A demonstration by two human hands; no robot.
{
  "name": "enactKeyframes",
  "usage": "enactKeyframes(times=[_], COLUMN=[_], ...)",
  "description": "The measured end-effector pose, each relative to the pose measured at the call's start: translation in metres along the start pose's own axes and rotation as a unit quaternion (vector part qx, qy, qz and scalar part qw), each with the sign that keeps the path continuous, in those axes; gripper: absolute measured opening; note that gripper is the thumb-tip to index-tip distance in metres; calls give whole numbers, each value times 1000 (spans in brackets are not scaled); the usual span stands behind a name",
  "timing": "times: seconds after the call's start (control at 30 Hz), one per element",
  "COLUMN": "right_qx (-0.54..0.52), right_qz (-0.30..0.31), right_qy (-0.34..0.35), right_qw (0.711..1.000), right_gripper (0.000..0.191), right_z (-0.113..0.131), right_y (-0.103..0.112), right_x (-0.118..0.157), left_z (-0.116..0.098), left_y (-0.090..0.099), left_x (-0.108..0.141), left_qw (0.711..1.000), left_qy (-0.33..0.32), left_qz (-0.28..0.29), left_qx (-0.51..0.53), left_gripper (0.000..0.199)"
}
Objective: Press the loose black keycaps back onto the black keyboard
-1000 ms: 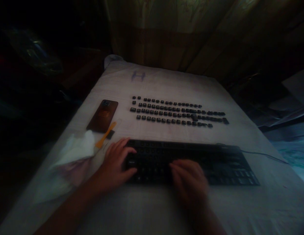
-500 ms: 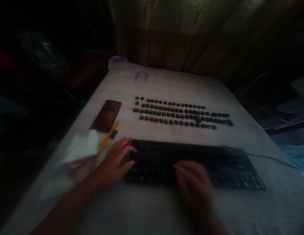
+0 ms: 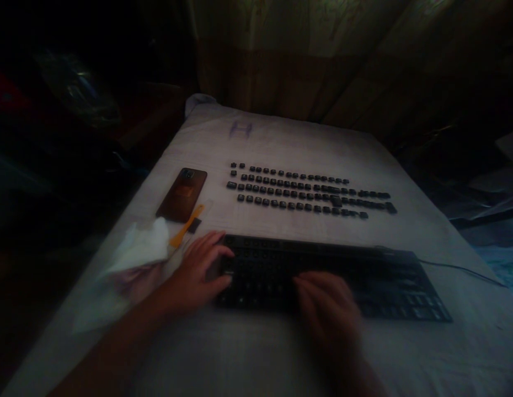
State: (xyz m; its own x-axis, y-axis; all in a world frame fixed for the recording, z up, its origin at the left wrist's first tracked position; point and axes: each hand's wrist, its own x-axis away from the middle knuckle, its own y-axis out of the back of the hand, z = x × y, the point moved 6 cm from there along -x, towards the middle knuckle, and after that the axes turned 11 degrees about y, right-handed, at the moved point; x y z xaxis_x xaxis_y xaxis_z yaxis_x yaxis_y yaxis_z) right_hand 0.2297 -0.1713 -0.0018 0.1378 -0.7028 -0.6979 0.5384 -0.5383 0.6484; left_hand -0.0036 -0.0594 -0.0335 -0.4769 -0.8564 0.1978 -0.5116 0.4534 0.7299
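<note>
A black computer keyboard (image 3: 384,281) lies across the near part of the cloth-covered table, with many of its keycaps off. My left hand (image 3: 198,273) grips its left end, the fingers at the far corner and the thumb on the near side. Over the keyboard's middle, my right hand (image 3: 329,303) is closed in a pinch at the key area. Whatever its fingertips hold, if anything, is hidden by blur and darkness. Beyond the keyboard, loose black keycaps (image 3: 281,192) are laid out in several rows.
A brown phone (image 3: 182,193) lies at the left, beside an orange-yellow tool (image 3: 186,227) and a small dark piece (image 3: 194,225). A crumpled white cloth (image 3: 136,248) sits near my left forearm. The keyboard's cable (image 3: 463,267) trails right. Curtains (image 3: 306,66) hang behind the table.
The whole view has shifted slightly, so everything sits a little farther right. Both hands keep their places on the keyboard, and the keycap rows look the same.
</note>
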Motion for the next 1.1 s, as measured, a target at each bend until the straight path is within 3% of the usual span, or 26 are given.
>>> enactKeyframes(times=[0.2, 0.67, 0.87, 1.0, 1.1], right_qx=[0, -2, -37, -46, -45], right_qz=[0, 6, 131, 239, 280], right_qy=[8, 2, 32, 23, 16], right_qw=[1000, 1000, 990, 970, 959], right_gripper=[15, 17, 14, 6, 4], right_z=[3, 9, 35, 42, 43], right_y=[0, -2, -34, -58, -66], right_x=[-2, -6, -35, -47, -50], left_z=[-1, 3, 8, 8, 11], left_y=[-2, 4, 14, 21, 25], left_x=[0, -2, -5, -3, -1], left_qw=[1000, 1000, 997, 997, 996], left_qy=[-3, 2, 26, 24, 35], left_qz=[-9, 2, -15, 20, 41], left_qx=[-24, 23, 75, 76, 72], left_gripper=[36, 27, 16, 10, 12])
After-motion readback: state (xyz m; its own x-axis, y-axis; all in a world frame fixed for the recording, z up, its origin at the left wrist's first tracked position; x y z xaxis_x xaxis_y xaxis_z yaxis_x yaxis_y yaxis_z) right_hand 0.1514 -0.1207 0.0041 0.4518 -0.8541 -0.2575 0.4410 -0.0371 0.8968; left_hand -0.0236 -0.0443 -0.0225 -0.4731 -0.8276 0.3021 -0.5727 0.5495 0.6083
